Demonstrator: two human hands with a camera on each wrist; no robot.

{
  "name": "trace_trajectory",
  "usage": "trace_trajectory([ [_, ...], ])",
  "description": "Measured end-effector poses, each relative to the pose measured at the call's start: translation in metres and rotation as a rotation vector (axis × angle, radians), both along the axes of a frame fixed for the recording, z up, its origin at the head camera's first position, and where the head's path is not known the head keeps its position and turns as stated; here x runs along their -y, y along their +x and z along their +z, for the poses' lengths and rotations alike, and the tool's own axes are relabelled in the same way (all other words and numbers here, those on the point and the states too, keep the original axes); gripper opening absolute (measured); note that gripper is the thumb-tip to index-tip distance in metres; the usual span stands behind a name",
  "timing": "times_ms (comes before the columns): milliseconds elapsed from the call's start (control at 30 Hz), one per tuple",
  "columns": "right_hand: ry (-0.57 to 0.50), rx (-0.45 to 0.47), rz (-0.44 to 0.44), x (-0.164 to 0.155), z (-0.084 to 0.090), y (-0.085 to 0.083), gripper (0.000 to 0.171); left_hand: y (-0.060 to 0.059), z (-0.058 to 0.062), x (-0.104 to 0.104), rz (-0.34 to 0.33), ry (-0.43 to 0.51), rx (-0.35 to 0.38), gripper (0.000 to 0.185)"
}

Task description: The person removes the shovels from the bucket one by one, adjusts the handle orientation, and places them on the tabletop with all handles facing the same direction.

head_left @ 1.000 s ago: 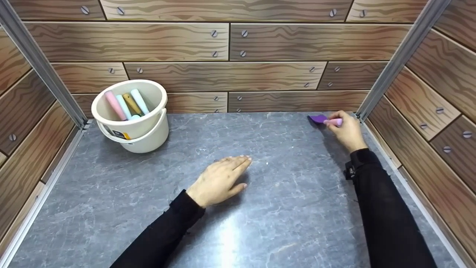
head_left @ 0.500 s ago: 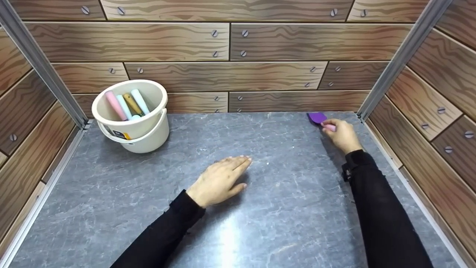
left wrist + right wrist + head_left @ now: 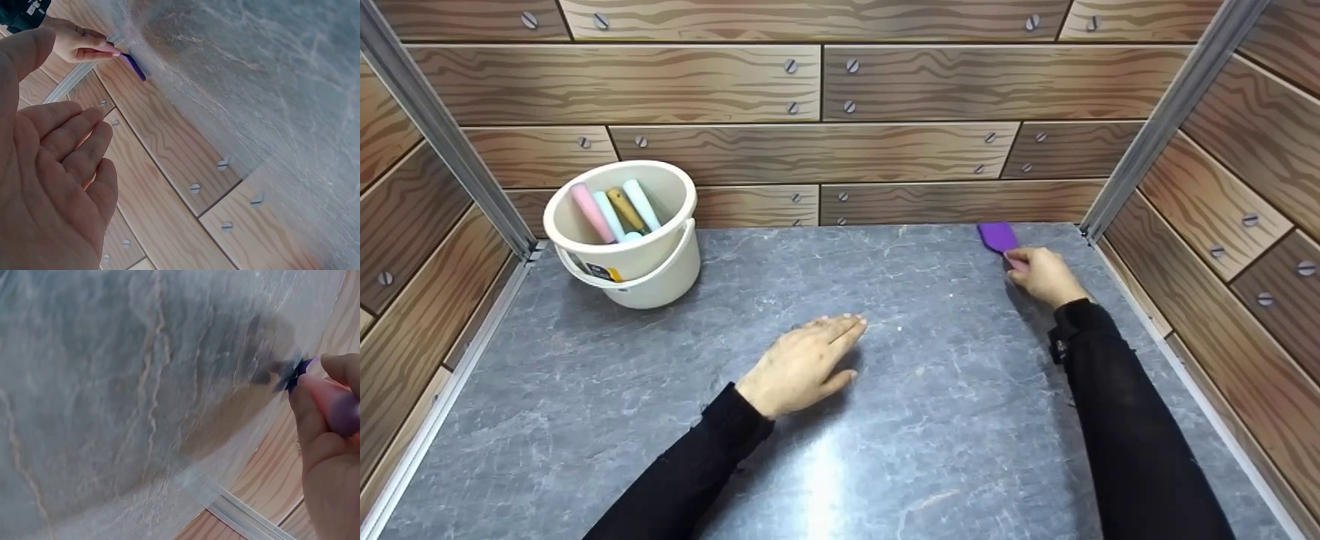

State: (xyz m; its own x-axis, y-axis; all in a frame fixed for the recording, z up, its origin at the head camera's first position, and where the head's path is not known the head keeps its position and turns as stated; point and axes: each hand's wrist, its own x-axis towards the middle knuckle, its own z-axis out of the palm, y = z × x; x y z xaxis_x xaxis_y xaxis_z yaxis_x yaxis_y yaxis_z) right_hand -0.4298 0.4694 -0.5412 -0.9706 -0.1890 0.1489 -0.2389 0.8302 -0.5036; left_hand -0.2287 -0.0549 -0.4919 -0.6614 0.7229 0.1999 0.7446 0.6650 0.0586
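A small spatula with a purple blade [image 3: 997, 235] and a pink handle lies at the back right of the grey table [image 3: 660, 420]. My right hand [image 3: 1039, 274] grips its handle, fingers curled round it; the blade points toward the back wall. The left wrist view shows the same hand [image 3: 79, 46] and purple blade [image 3: 136, 66] from afar. In the right wrist view my fingers [image 3: 323, 416] wrap the pink handle [image 3: 337, 402]. My left hand [image 3: 802, 364] rests flat on the table's middle, fingers straight, holding nothing; its palm [image 3: 50, 163] fills the left wrist view.
A cream bucket [image 3: 622, 232] stands at the back left, with several pastel utensil handles [image 3: 611, 206] sticking out of it. Wood-pattern walls [image 3: 825, 112] close the table on three sides, with metal posts [image 3: 1166, 112] in the corners.
My right hand has drawn back toward me along the spatula handle, and the purple blade has turned from pointing left to pointing at the back wall. The left hand has not moved.
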Motion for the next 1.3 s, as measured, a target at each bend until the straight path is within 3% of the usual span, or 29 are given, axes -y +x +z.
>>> trace_trajectory([
  [33,0.03,0.007,-0.019,0.007,0.006,0.006,0.055,0.0,0.0,0.0,-0.001,0.002,-0.001,0.076],
  [200,0.082,-0.016,-0.013,-0.014,-0.026,-0.018,0.059,0.0,0.001,0.001,0.001,-0.005,0.009,0.077],
  [267,0.093,0.001,-0.032,-0.013,-0.026,-0.018,0.06,0.0,0.002,0.001,-0.001,-0.011,0.011,0.077],
  [333,0.081,0.035,-0.036,-0.002,-0.01,-0.006,0.061,0.0,0.002,0.002,-0.001,-0.012,0.012,0.077],
  [500,0.066,0.107,-0.033,0.041,0.047,0.039,0.062,-0.003,0.004,0.005,0.003,0.024,0.025,0.075],
  [567,0.092,0.104,-0.049,0.054,0.059,0.048,0.06,-0.004,0.005,0.007,0.005,0.043,0.034,0.074],
  [800,0.082,0.108,-0.062,0.081,0.072,0.053,0.063,-0.008,0.008,0.014,0.031,0.081,0.059,0.074],
  [1300,0.071,-0.022,0.097,0.144,0.09,0.069,0.062,-0.019,0.017,0.036,0.11,0.157,0.11,0.075],
])
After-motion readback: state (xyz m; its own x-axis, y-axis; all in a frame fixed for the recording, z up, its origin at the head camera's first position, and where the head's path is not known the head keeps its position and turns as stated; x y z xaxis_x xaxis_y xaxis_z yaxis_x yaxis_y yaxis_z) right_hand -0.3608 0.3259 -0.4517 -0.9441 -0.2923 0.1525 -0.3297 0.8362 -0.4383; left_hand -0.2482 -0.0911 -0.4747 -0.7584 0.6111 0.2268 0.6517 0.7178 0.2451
